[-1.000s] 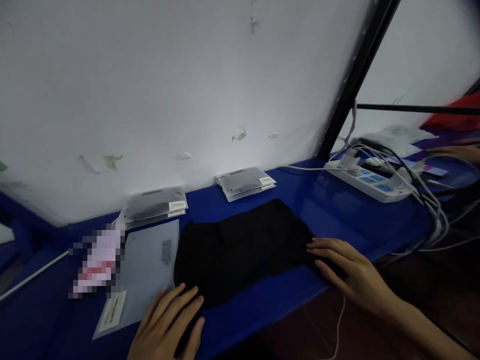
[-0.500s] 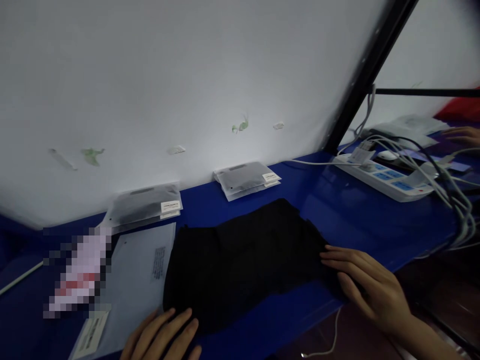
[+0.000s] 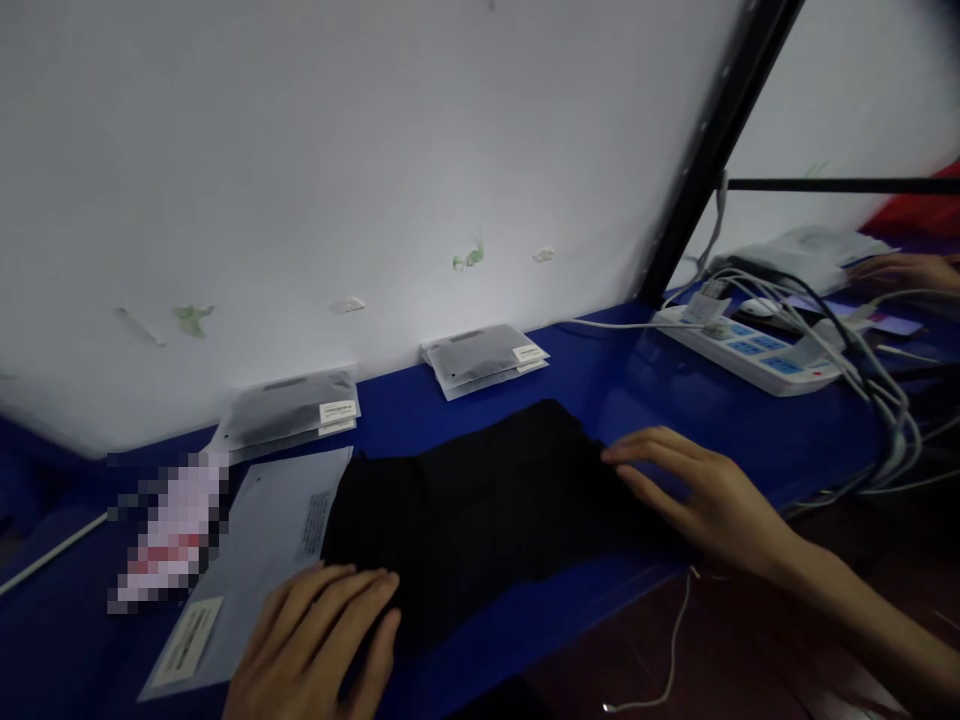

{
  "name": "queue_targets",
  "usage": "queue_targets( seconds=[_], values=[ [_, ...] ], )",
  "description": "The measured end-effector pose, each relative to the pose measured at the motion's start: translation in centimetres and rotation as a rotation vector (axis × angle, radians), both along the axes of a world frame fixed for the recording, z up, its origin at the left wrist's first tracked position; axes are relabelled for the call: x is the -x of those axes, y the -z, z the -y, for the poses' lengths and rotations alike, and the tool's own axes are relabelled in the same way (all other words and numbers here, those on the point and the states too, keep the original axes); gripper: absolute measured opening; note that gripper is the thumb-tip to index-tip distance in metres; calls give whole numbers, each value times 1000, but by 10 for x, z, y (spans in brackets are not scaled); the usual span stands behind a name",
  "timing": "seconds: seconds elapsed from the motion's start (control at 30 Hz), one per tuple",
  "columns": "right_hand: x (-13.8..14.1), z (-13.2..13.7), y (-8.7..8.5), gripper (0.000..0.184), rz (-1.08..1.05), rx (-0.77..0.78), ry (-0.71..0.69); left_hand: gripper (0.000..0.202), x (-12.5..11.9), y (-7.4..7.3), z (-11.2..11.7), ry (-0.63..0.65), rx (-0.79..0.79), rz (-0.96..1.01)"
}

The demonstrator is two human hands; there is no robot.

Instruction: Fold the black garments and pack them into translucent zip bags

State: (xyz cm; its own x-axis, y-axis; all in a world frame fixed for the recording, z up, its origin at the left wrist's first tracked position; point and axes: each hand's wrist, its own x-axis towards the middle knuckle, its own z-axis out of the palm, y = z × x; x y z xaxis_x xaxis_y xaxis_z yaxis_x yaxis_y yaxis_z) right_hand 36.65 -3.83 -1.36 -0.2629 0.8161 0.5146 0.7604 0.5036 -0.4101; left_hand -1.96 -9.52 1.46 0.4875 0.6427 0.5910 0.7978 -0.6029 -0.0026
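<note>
A black cloth garment [image 3: 487, 500] lies spread on the blue table; its exact kind does not show. My left hand [image 3: 315, 635] rests with its fingers stretched over the garment's lower left edge, beside a flat frosted plastic bag [image 3: 277, 540] that bears a white label. At the garment's right edge, my right hand [image 3: 697, 490] touches the cloth with its fingertips, fingers extended and thumb apart. The dark cloth hides its own folds.
Two packed frosted bags [image 3: 292, 408] [image 3: 486, 358] lie along the wall. On the right sit a white power strip [image 3: 750, 350] and tangled cables [image 3: 877, 400]. A black metal post [image 3: 712, 170] rises behind it. Another person's hand [image 3: 900, 270] is at far right.
My right hand has moved up and left along the garment's right edge. My left hand has moved up a little over the lower left edge. The view has shifted slightly.
</note>
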Motion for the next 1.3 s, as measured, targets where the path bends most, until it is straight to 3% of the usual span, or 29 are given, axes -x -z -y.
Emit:
queue_targets(
  seconds=[0.13,0.23,0.33,0.6,0.83,0.93,1.1,1.2,1.3],
  values=[
    [1,-45,-17,27,200,-13,-88,23,-36,-21,-38,-26,165,-127],
    [1,-68,-14,31,371,53,-137,23,-50,-25,-67,-61,265,-255],
    [3,-73,-9,27,467,105,-139,20,-53,-22,-82,-62,346,-393],
    [9,-53,-12,21,558,103,-55,21,-52,-19,-72,-37,330,-465],
    [15,-49,-24,15,602,124,-24,23,-45,-23,-80,-44,328,-275],
    [17,-60,-36,13,526,130,36,24,-47,-27,-93,-122,274,-170],
    [22,-83,-58,23,283,-11,235,33,-63,-30,-104,-248,181,-95],
    [27,-87,-59,27,275,-34,199,37,-65,-24,-106,-172,233,-211],
    [33,-86,-47,30,337,-20,103,41,-58,-12,-111,-119,300,-292]
  ],
)
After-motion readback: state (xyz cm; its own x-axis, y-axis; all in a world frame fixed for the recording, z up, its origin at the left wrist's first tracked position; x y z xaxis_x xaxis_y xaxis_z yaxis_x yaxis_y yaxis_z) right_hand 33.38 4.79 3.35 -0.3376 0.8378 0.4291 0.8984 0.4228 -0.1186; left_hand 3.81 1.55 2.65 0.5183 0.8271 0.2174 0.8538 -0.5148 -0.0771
